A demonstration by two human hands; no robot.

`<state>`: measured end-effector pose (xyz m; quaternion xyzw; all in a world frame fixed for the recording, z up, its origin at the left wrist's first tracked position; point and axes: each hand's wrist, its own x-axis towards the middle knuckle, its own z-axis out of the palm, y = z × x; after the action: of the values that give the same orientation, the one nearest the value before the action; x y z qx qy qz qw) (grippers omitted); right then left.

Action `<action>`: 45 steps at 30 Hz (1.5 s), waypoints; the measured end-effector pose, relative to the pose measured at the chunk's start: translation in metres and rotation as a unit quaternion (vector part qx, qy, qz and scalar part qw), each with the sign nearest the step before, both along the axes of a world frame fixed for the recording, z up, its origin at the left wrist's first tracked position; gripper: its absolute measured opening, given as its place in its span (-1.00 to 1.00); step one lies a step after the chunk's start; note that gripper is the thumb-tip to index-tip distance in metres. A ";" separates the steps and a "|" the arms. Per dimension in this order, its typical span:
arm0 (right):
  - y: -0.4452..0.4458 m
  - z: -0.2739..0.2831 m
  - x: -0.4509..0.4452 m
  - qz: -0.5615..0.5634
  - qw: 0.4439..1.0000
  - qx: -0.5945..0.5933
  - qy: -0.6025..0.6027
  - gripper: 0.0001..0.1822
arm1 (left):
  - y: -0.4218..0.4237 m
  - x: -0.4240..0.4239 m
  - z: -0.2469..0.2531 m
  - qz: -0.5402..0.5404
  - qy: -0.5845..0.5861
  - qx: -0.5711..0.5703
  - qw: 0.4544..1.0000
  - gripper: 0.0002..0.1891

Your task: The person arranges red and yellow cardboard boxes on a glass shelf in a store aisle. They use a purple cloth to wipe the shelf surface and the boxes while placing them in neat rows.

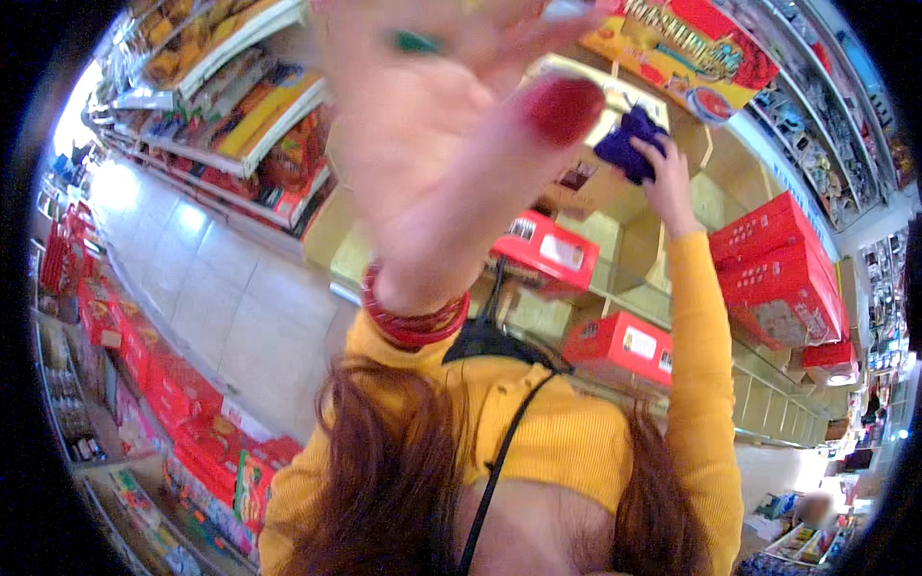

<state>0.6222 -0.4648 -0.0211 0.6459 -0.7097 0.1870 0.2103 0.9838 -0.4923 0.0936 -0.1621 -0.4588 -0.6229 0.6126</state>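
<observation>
My left hand [425,144] is raised close to the camera and blurred. Its thumb stands apart from the fingers, no object shows in it, and the fingertips run out at the top edge. Red bangles [418,324] circle that wrist, and a green spot, perhaps a ring, shows on the hand. Farther off, my right hand [666,169] grips a bunched dark purple cloth [627,147] in front of the wooden shelving. Pale and brown cardboard boxes lie just beyond the cloth, partly covered by my left thumb.
Red boxes [623,349] sit in the wooden shelf compartments, and larger red cartons [778,281] are stacked at the right. A printed food carton [699,57] stands at upper right. Packed shelves [238,137] and a tiled floor aisle [238,288] are at left. A blurred person's head [816,510] appears at lower right.
</observation>
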 end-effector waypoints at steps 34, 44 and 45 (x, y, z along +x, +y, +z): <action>-0.040 0.031 -0.159 -0.264 0.925 0.272 -0.038 -0.56 | -0.088 -0.162 -0.176 0.458 -0.548 -0.309 0.628 -0.49; 0.138 -0.045 -0.177 -0.279 0.902 0.060 -0.325 -0.40 | -0.086 -0.157 -0.183 0.478 -0.546 -0.313 0.613 -0.45; 0.134 -0.056 -0.167 -0.274 0.907 0.046 -0.317 -0.42 | -0.086 -0.157 -0.182 0.471 -0.561 -0.315 0.603 -0.44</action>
<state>0.4549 -0.3307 -0.0770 0.3413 -0.8959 0.2841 -0.0129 0.8266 -0.5780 -0.0888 0.2748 -0.8932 -0.0334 0.3544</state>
